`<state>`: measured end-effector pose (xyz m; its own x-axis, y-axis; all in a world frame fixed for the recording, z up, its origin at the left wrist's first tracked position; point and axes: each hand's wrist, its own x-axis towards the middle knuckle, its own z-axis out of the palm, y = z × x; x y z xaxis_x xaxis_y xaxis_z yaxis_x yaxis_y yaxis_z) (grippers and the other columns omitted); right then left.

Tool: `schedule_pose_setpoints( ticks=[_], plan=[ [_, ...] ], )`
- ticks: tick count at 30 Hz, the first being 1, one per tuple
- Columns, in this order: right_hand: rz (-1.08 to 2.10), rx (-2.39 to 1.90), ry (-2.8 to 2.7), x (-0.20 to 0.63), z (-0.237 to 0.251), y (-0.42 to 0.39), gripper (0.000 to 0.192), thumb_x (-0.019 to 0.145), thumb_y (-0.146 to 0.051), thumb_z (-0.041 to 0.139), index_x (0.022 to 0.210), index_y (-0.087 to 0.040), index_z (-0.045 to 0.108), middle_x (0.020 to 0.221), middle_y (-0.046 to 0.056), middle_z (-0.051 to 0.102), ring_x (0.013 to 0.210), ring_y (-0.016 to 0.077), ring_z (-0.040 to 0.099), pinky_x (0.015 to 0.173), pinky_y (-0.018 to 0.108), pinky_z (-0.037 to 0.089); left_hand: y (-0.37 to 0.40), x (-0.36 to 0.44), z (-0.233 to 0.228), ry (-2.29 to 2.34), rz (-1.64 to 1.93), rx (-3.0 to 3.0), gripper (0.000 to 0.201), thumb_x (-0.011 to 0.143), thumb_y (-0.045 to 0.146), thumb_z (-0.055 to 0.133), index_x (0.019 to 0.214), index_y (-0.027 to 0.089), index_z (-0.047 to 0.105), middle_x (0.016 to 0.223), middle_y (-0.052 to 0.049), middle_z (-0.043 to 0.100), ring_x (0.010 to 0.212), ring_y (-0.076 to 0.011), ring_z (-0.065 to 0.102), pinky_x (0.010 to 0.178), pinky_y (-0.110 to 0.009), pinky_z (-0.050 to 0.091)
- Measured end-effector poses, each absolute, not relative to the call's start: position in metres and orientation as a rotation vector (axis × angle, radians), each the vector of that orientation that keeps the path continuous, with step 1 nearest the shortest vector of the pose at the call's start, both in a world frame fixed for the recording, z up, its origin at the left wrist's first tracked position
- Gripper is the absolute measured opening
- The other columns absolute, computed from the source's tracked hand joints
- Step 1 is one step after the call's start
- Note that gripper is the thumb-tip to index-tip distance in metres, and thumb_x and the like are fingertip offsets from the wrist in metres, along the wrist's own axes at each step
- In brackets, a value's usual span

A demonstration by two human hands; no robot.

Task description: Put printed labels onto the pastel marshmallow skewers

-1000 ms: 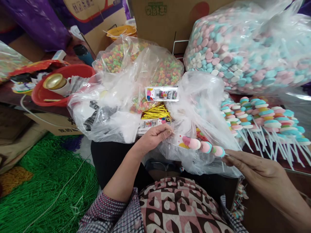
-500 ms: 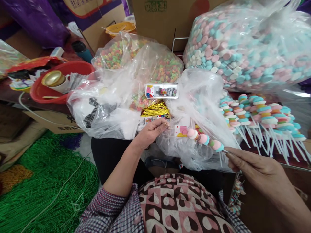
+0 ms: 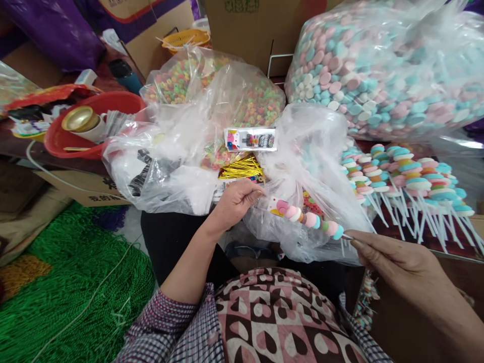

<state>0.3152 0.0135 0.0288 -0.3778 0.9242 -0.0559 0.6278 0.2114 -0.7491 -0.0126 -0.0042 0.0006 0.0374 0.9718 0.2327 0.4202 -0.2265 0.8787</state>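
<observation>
candy bag [image 3: 378,70] at 1 o'clock | skewer pile [image 3: 408,181] at 3 | skewer [image 3: 313,222] centre, over clear bag [image 3: 310,151] | right hand [image 3: 393,252] grip pinched on its stick | left hand [image 3: 236,199] grip pinched on wrapper [image 3: 273,205]

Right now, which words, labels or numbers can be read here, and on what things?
None can be read for sure.
Top box: green print, blurred.
Left box: dark characters, half hidden.
Card: pictures, print too small.
Clear bag: black marks, crumpled.
</observation>
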Motion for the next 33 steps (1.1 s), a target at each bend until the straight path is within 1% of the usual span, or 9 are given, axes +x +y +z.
schedule_pose_setpoints(
  ticks=[2,4,9,13,15,20,27,30,33],
  plan=[
    [0.972,-1.427,-2.087,0.315,0.029,0.013,0.027,0.077,-0.038,0.066,0.089,-0.022,0.084,0.085,0.007,0.080,0.071,0.0236,0.075,0.072,0.032,0.062,-0.004,-0.012,-0.001,1.433,1.198,1.737,0.031,0.095,0.043,0.052,0.087,0.019,0.070,0.085,-0.005,0.069,0.083,-0.0177,0.059,0.079,-0.030,0.043],
    [0.966,-1.427,-2.063,0.314,0.028,0.012,0.026,0.076,-0.036,0.067,0.089,-0.022,0.084,0.083,0.007,0.080,0.071,0.0235,0.075,0.074,0.032,0.062,-0.004,-0.011,-0.001,1.437,1.212,1.760,0.030,0.094,0.042,0.054,0.088,0.019,0.071,0.083,-0.005,0.068,0.082,-0.0175,0.059,0.078,-0.030,0.043],
    [0.997,-1.494,-1.952,0.314,0.026,0.012,0.027,0.072,-0.037,0.069,0.088,-0.020,0.083,0.071,0.006,0.077,0.055,0.0194,0.069,0.055,0.026,0.058,-0.005,-0.011,-0.001,1.380,1.250,1.759,0.027,0.093,0.040,0.057,0.090,0.019,0.073,0.080,-0.004,0.066,0.081,-0.0174,0.059,0.078,-0.030,0.044],
    [1.109,-1.522,-1.846,0.314,0.024,0.011,0.027,0.074,-0.040,0.070,0.089,-0.021,0.082,0.051,0.001,0.066,0.044,0.0166,0.059,0.044,0.025,0.049,-0.007,-0.014,-0.001,1.342,1.297,1.675,0.023,0.092,0.039,0.060,0.091,0.021,0.074,0.083,-0.004,0.068,0.083,-0.0172,0.059,0.080,-0.031,0.045],
    [1.208,-1.445,-1.729,0.312,0.023,0.009,0.023,0.078,-0.041,0.070,0.089,-0.023,0.080,0.056,0.001,0.067,0.046,0.0160,0.058,0.045,0.026,0.048,-0.007,-0.014,-0.002,1.346,1.311,1.632,0.022,0.092,0.038,0.061,0.091,0.021,0.074,0.085,-0.004,0.068,0.083,-0.0169,0.059,0.080,-0.031,0.045],
    [1.336,-1.234,-1.523,0.284,0.023,0.003,0.015,0.089,-0.037,0.066,0.092,-0.024,0.072,0.080,0.004,0.073,0.061,0.0166,0.064,0.062,0.029,0.053,-0.006,-0.005,-0.003,1.350,1.273,1.597,0.022,0.091,0.038,0.061,0.089,0.020,0.073,0.085,-0.003,0.070,0.083,-0.0169,0.060,0.081,-0.031,0.045],
    [1.397,-1.112,-1.658,0.230,0.026,0.006,0.022,0.092,-0.043,0.060,0.095,-0.023,0.067,0.062,0.000,0.068,0.055,0.0160,0.059,0.054,0.026,0.050,-0.009,0.012,0.002,1.359,1.300,1.588,0.018,0.091,0.030,0.060,0.088,0.017,0.073,0.082,-0.004,0.069,0.079,-0.0170,0.060,0.078,-0.030,0.046],
    [1.452,-1.071,-1.670,0.222,0.020,0.002,0.021,0.088,-0.044,0.062,0.091,-0.025,0.070,0.067,0.002,0.072,0.052,0.0172,0.058,0.050,0.027,0.051,-0.013,0.017,0.002,1.388,1.288,1.636,0.020,0.092,0.028,0.059,0.090,0.016,0.074,0.085,-0.007,0.070,0.085,-0.0188,0.063,0.082,-0.030,0.048],
    [1.319,-1.097,-1.820,0.223,0.008,0.002,0.022,0.086,-0.046,0.063,0.089,-0.026,0.073,0.075,0.003,0.074,0.053,0.0185,0.061,0.053,0.029,0.055,-0.013,0.019,-0.002,1.336,1.238,1.694,0.019,0.092,0.028,0.059,0.093,0.019,0.076,0.092,-0.007,0.071,0.094,-0.0198,0.066,0.089,-0.031,0.050]
  ],
)
